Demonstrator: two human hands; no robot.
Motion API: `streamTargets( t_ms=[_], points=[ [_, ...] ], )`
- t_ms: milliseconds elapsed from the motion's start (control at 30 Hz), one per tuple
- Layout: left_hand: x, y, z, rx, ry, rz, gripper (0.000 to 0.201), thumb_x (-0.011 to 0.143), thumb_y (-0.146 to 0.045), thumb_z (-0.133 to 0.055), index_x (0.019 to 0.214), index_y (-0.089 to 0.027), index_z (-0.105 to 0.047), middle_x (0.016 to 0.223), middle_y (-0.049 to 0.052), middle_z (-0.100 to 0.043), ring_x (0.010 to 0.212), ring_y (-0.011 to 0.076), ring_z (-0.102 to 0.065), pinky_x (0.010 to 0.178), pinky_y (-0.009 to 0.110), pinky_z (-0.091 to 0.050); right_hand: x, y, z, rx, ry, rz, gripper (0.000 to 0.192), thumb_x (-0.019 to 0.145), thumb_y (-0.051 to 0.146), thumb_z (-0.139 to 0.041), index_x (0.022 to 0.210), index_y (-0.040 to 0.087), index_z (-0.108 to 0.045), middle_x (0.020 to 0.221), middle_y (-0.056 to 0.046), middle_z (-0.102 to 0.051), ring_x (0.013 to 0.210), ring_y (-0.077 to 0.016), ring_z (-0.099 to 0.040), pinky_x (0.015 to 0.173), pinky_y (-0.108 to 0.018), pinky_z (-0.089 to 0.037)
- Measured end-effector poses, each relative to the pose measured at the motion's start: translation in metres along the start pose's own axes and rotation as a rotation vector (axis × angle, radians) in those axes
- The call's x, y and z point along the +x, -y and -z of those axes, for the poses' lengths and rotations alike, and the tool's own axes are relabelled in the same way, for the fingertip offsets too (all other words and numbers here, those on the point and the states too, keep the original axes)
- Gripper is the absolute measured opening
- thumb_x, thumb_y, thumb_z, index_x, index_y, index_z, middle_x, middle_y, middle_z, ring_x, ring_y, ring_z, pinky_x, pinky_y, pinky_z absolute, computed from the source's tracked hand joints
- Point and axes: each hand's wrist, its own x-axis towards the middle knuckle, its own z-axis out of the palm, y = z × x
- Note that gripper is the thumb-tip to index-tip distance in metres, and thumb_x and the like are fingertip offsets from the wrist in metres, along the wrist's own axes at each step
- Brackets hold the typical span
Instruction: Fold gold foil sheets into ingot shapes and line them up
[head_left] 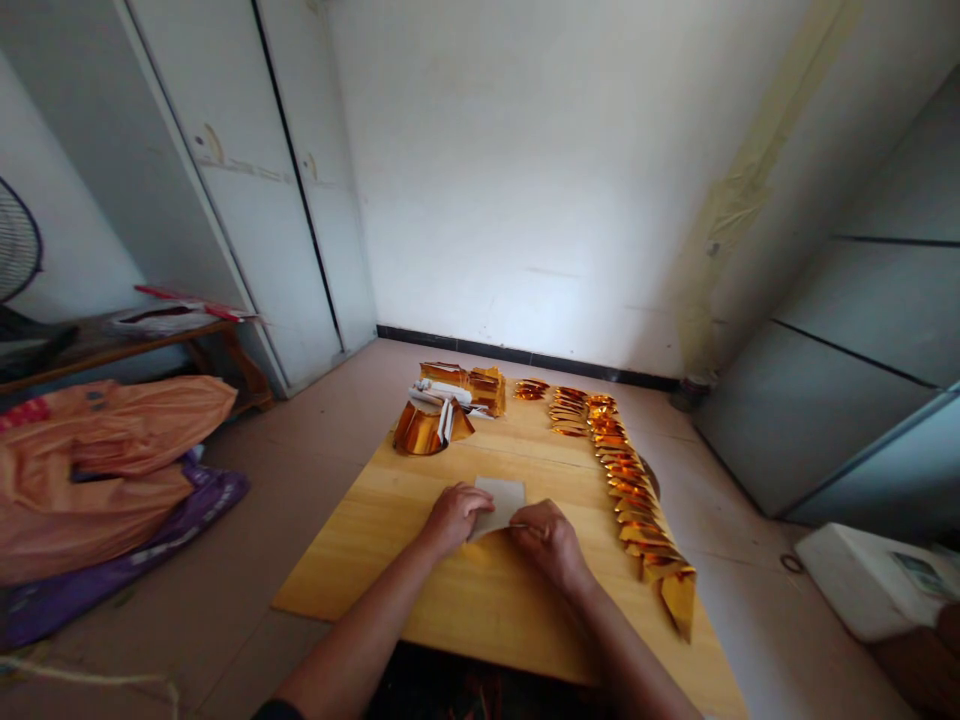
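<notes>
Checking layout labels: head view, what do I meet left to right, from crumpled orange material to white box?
Crumpled orange material → left hand → pale sheet → right hand → row of folded gold pieces → white box.

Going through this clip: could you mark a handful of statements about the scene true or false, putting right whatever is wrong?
1. The left hand and right hand both touch the pale sheet. True.
2. Folded gold pieces line the right side of the wooden table. True.
3. The gold paper pile lies at the table's near right corner. False: it lies towards the far left corner.
4. The fan is at the picture's right edge. False: it is at the left edge.
5. A white box is to the right of the table. True.
</notes>
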Motion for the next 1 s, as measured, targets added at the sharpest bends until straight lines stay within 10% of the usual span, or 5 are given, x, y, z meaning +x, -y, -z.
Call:
streamTargets(
  t_ms=[133,433,1000],
  points=[
    [0.008,0.002,0.007,-0.127,-0.060,0.100,0.045,0.064,0.003,-0.043,0.093,-0.020,-0.070,0.096,0.003,-0.071,0.092,0.0167,-0.063,0.086,0.029,-0.047,0.026,-0.007,-0.004,0.187,-0.063,-0.148,0.018,0.082,0.028,-0.049,0.084,0.020,-0.066,0.079,-0.001,-0.067,0.073,-0.0150,-0.059,0.066,-0.023,-0.042],
    [0.013,0.010,0.002,-0.080,-0.235,0.185,0.048,0.071,0.002,-0.039,0.109,-0.021,-0.058,0.108,0.004,-0.065,0.102,0.0145,-0.059,0.093,0.029,-0.045,0.059,0.000,-0.023,-0.152,-0.084,-0.350,0.013,0.084,0.026,-0.051,0.081,0.021,-0.063,0.082,-0.001,-0.067,0.070,-0.0121,-0.059,0.060,-0.020,-0.035],
    [0.009,-0.005,-0.014,0.190,-0.244,0.184,0.029,0.074,-0.006,-0.053,0.099,-0.019,-0.062,0.121,0.007,-0.049,0.110,0.0177,-0.052,0.096,0.031,-0.043,0.067,-0.009,-0.041,-0.521,-0.061,-0.370,0.019,0.094,0.031,-0.043,0.090,0.020,-0.058,0.089,-0.003,-0.062,0.066,-0.0108,-0.060,0.054,-0.021,-0.031]
  ],
)
